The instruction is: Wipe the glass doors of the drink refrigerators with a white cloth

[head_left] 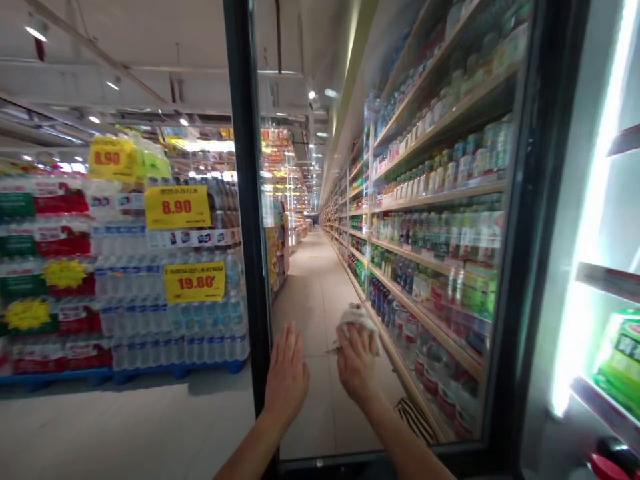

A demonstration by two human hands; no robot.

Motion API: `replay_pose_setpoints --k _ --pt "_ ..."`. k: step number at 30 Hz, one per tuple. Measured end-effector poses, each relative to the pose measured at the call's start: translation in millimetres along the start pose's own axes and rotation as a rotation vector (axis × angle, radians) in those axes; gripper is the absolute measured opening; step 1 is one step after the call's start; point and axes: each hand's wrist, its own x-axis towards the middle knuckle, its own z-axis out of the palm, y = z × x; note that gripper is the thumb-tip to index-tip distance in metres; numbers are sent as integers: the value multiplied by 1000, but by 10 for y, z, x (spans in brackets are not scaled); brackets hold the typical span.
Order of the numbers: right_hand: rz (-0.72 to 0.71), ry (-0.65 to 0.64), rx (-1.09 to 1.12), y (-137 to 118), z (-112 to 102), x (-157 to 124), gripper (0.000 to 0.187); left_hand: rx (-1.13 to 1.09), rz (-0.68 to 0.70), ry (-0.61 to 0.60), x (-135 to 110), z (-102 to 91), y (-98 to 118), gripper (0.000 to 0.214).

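Note:
A glass door (320,413) in a black frame stands open in front of me, with an aisle and shelves showing in its pane. My left hand (287,373) lies flat near the pane's left edge beside the black frame, its fingers stretched out and holding nothing. To the right of it, my right hand (357,360) presses a crumpled whitish cloth (357,320) with darker spots against the glass. The cloth shows above and around the fingertips; its part under the palm is hidden.
Stacked packs of bottled water (145,280) stand on a blue pallet (150,373) to the left, with yellow price signs (177,207). At right, a lit cooler holds a green package (620,367) on its shelf. Black-and-white striped material (415,420) appears low in the pane.

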Motion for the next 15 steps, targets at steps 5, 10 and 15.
replay_pose_setpoints --k 5,10,15 --pt "-68 -43 26 135 -88 -29 45 -27 -32 -17 30 -40 95 70" --pt "203 127 -99 414 -281 130 45 -37 -47 1 34 -79 161 65" --pt "-27 45 54 197 -219 198 36 -203 -11 35 160 -129 351 58"
